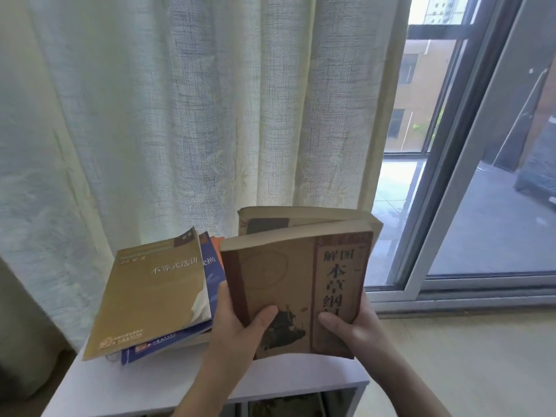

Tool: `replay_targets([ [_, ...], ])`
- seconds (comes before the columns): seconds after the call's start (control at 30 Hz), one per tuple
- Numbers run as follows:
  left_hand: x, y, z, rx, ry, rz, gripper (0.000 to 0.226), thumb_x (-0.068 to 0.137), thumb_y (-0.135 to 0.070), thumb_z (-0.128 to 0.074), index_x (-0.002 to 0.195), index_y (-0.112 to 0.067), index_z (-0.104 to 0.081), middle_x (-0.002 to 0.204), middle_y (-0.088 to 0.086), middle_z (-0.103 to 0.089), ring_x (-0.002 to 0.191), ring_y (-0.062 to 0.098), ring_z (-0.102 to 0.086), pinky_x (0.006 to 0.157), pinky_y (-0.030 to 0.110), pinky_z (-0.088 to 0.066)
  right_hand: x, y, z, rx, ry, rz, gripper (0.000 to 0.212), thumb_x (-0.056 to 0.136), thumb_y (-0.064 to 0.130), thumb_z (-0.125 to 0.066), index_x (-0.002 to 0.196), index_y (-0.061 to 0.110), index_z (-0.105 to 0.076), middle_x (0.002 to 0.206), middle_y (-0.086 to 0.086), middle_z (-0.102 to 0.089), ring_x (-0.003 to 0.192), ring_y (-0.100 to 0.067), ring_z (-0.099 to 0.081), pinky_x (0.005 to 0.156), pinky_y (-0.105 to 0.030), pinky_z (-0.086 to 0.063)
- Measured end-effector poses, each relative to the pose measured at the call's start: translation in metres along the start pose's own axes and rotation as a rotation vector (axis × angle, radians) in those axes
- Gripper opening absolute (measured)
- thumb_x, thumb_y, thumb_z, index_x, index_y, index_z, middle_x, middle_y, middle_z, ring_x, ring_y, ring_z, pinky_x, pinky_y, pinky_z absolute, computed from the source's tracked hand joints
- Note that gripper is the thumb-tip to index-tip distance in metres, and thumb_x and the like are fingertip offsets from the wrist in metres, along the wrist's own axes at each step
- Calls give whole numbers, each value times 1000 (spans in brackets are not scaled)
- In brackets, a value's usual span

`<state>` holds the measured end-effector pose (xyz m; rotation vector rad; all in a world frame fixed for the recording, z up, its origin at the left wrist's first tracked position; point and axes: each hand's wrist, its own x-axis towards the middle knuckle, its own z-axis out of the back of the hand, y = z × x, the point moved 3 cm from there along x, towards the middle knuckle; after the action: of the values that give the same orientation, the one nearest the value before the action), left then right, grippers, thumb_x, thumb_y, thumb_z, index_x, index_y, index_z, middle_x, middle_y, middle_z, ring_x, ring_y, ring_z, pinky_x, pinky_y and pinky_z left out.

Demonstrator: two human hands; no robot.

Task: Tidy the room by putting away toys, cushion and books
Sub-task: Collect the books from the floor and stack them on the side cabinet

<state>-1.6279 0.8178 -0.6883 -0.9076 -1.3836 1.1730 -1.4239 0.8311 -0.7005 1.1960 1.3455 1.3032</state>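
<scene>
Hands both engaged on one item: the left hand point(240, 326) grips the lower left edge of a brown book point(288, 284) at its dark red spine, thumb laid across the front cover. The right hand point(358, 329) grips the lower right edge, thumb likewise on the cover. Brown book is held clear of the surface, tilted, front cover towards the camera, with large dark characters running down a red-bordered panel on its right side. A second brown volume point(301, 219) shows directly behind it, its top edge rising above the first; which hand carries it cannot be told.

Stacked askew on the white bench point(144, 383), just left of the left hand: yellow book point(150, 296) on top, blue book point(215, 275) beneath, an orange cover point(217, 248) showing at the far edge. Compartments point(285, 404) open under the bench top, contents unclear.

Pale curtain point(180, 115) hangs behind the bench. Sliding glass door point(460, 182) stands to the right, above a light floor point(466, 356)
</scene>
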Motion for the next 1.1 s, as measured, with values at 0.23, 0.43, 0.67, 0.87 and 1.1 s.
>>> replay_targets([
  [0.23, 3, -16, -1, -26, -54, -19, 56, 77, -5, -76, 104, -42, -44, 91, -24, -65, 85, -5, -64, 64, 11, -51, 5, 20, -2, -3, -22, 61, 77, 54, 42, -80, 120, 13, -55, 101, -2, -73, 94, -20, -71, 70, -27, -57],
  [0.43, 0, -25, -4, -107, -104, -75, 62, 52, -42, -75, 107, -35, -48, 92, -21, -67, 86, 1, -66, 64, 13, -52, 6, 31, -5, 36, -18, 135, 67, 53, 40, -77, 108, 7, -60, 94, -5, -74, 88, -23, -72, 66, -28, -58],
  [0.67, 2, -15, -14, -31, -43, -53, 57, 70, -11, -82, 104, -39, -46, 90, -29, -64, 84, -6, -63, 64, 14, -53, 5, 28, 4, 5, -38, 126, 61, 49, 41, -76, 101, 11, -64, 90, -3, -75, 86, -21, -72, 65, -27, -58],
  [0.87, -1, 0, -15, -25, -70, 3, 52, 74, -7, -77, 103, -40, -49, 98, -14, -64, 85, -4, -63, 64, 15, -54, 6, 14, 6, -65, 10, 42, 72, 49, 47, -78, 112, 16, -59, 94, 6, -73, 92, -14, -70, 68, -23, -57],
  [1.1, -5, 5, -16, 45, -102, -14, 52, 70, -8, -80, 100, -39, -50, 92, -16, -65, 84, -6, -63, 63, 11, -51, 4, 2, 8, -156, 67, -19, 39, 74, 18, -78, 109, 22, -62, 98, 8, -73, 96, -13, -70, 74, -26, -57],
])
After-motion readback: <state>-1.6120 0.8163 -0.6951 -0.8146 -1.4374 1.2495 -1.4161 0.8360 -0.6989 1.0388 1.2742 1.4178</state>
